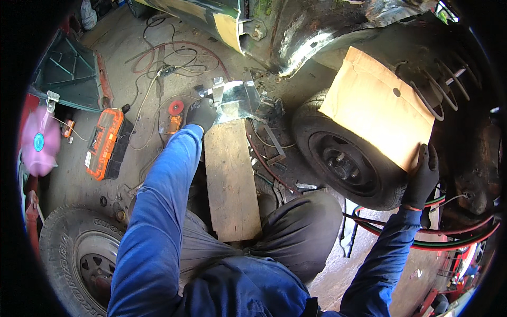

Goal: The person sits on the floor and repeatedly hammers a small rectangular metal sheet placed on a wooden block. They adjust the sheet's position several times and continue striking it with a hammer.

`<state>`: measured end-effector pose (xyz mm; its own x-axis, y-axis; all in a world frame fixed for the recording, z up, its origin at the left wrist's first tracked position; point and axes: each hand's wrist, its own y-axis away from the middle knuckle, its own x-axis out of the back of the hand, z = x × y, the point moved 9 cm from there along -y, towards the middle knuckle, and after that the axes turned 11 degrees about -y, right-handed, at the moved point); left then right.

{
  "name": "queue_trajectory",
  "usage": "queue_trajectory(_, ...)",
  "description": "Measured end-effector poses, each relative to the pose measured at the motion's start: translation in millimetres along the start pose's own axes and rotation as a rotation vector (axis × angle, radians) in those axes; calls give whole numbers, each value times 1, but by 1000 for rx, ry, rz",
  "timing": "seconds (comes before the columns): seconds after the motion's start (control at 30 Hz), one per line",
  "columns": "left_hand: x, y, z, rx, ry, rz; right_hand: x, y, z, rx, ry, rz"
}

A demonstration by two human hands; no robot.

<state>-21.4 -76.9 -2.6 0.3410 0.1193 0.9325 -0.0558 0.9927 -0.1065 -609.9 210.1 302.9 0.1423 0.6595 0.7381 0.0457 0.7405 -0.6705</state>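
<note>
My right hand (424,171), in a dark glove, grips the lower right corner of a flat tan cardboard piece (364,105). The cardboard has a small dark hole and is tilted in front of the wheel (343,158) on my right. My left hand (202,113), gloved too, is at the left edge of a shiny bent sheet metal piece (235,98); its fingers are mostly hidden. That metal rests at the far end of a wooden plank (229,174), which runs toward me between my knees. An orange angle grinder with a red disc (175,116) lies just left of my left hand.
An orange and black toolbox (105,142) and a pink fan (39,140) stand at the left. Cables and hoses (177,58) tangle across the floor. A loose tyre (68,248) lies at lower left. Red and green hoses (454,238) loop beside my right arm; a coil spring (438,92) hangs above.
</note>
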Motion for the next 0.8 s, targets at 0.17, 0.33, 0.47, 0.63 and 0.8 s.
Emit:
queue_trajectory(0.17, -2, -3, -1, -53, -36, 11, 10, 5, 2, -5, 19, 40)
queue_trajectory(0.33, -7, -8, -6, -23, 11, -36, 27, 4, -7, -265, -30, 49)
queue_trajectory(0.47, -8, -10, -6, -38, -17, -46, 71, 24, -44, -498, -519, 406)
queue_trajectory(0.63, -6, -11, -4, -60, -20, -28, 73, 81, -123, -131, -693, 364)
queue_trajectory(0.8, -10, -9, -7, -3, -31, -143, -144, 227, -92, -821, -1052, -255)
